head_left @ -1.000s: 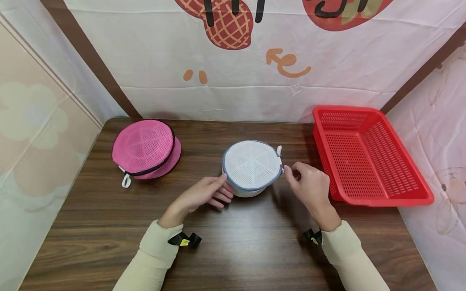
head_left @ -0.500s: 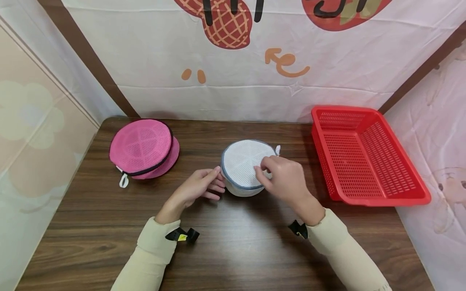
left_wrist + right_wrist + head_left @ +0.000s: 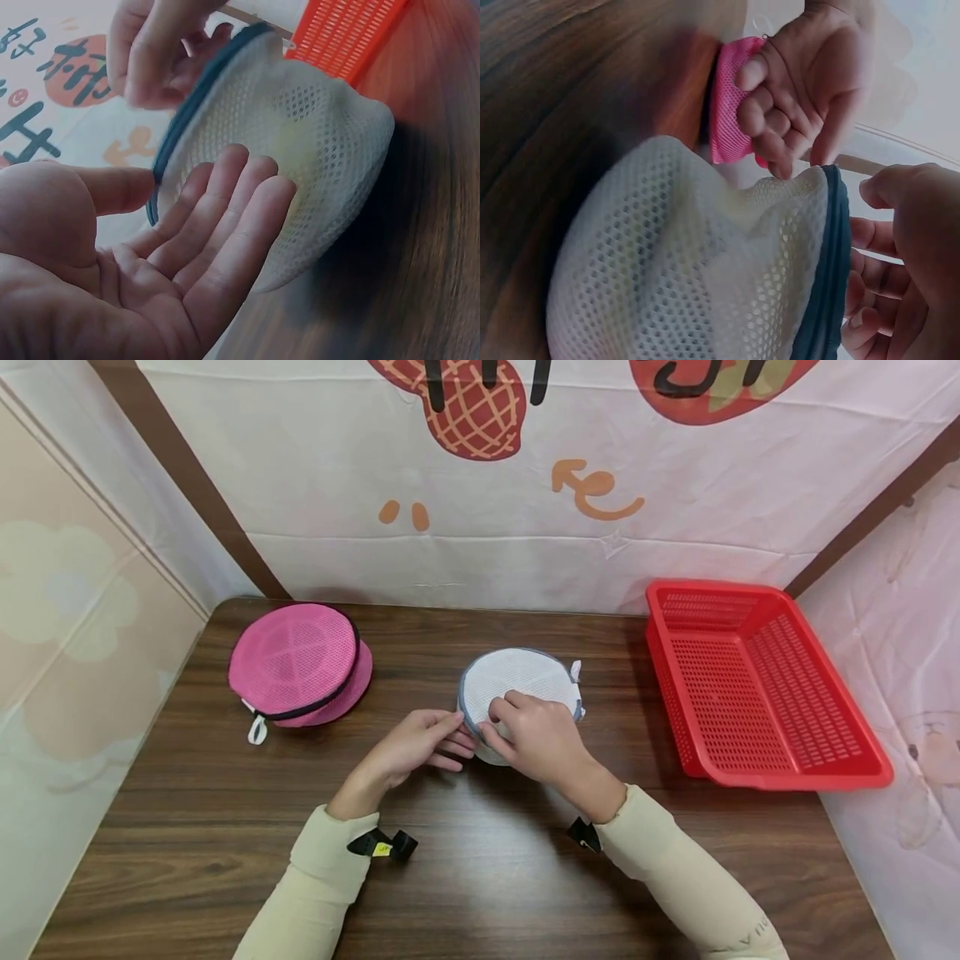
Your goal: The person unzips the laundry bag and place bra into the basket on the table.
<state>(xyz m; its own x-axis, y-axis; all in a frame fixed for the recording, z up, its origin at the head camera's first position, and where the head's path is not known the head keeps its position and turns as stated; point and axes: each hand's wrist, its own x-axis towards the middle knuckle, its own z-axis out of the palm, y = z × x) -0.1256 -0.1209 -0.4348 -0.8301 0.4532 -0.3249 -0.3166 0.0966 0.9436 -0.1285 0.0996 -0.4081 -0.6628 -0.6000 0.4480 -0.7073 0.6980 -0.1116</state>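
Observation:
A white mesh laundry bag [image 3: 517,681] with a blue-grey zipper rim stands on the table, round and flat-topped. My left hand [image 3: 418,745] lies at its left side, thumb tip at the zipper rim and loosely bent fingers beside the mesh. Over the bag's front left is my right hand [image 3: 536,739], its fingers bent and hiding part of the top. In the right wrist view, this hand's thumb [image 3: 885,187] and fingers stand apart close to the zipper [image 3: 826,262], with nothing seen between them. Something faintly yellow [image 3: 292,157] shows through the mesh in the left wrist view.
A pink mesh laundry bag [image 3: 292,660] with a black zipper edge and a white loop lies at the back left of the wooden table [image 3: 480,877]. To the right stands a red plastic basket [image 3: 761,710]. A printed cloth [image 3: 330,452] hangs behind.
My right hand has left the bag's right edge and passed leftward over its top to the front left rim. The left hand stays at the left side; the bag keeps its place.

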